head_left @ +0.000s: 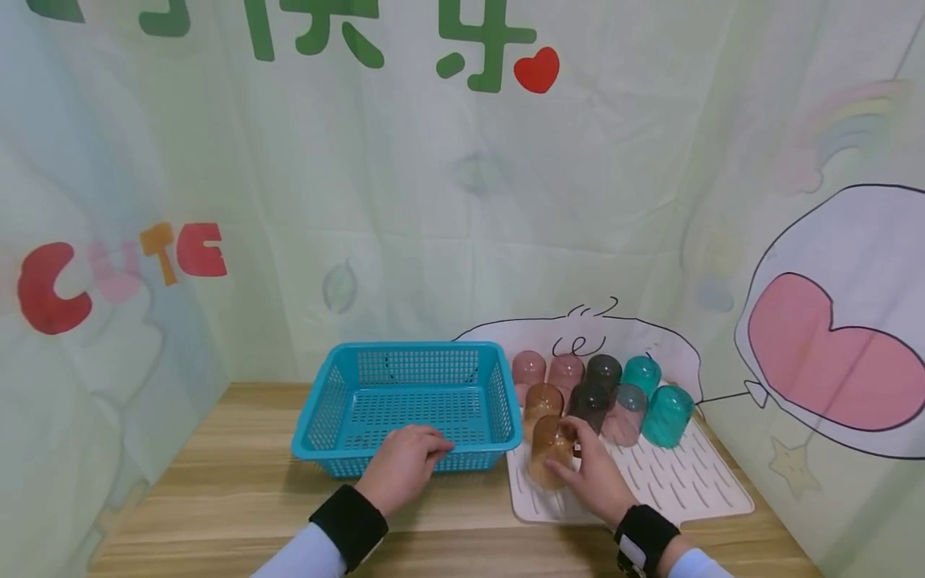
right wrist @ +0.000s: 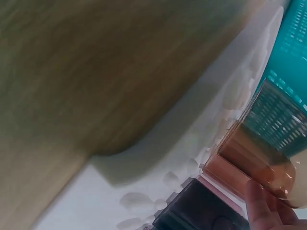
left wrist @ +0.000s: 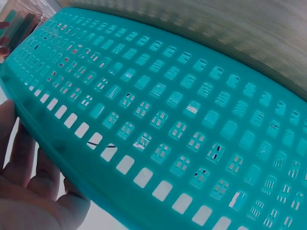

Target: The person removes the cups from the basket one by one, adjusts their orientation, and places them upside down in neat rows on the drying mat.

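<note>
My right hand (head_left: 596,474) grips an amber see-through cup (head_left: 549,457), thumb on its near side and fingers at its far right. The cup stands bottom up over the front left of a white ridged mat (head_left: 686,482). In the right wrist view, fingertips (right wrist: 261,206) reach the side of the amber cup (right wrist: 259,153). My left hand (head_left: 408,466) is at the front rim of a blue-green plastic basket (head_left: 405,457), its fingers loosely bent. The left wrist view shows the left hand (left wrist: 36,191) right beside the rim, holding nothing.
Behind the held cup, several upturned cups stand on the mat: another amber one (head_left: 543,401), pink (head_left: 529,368), dark grey (head_left: 603,371), clear (head_left: 627,413) and teal (head_left: 668,416). Wooden tabletop (head_left: 217,498) lies under everything. A printed curtain (head_left: 405,201) hangs close behind.
</note>
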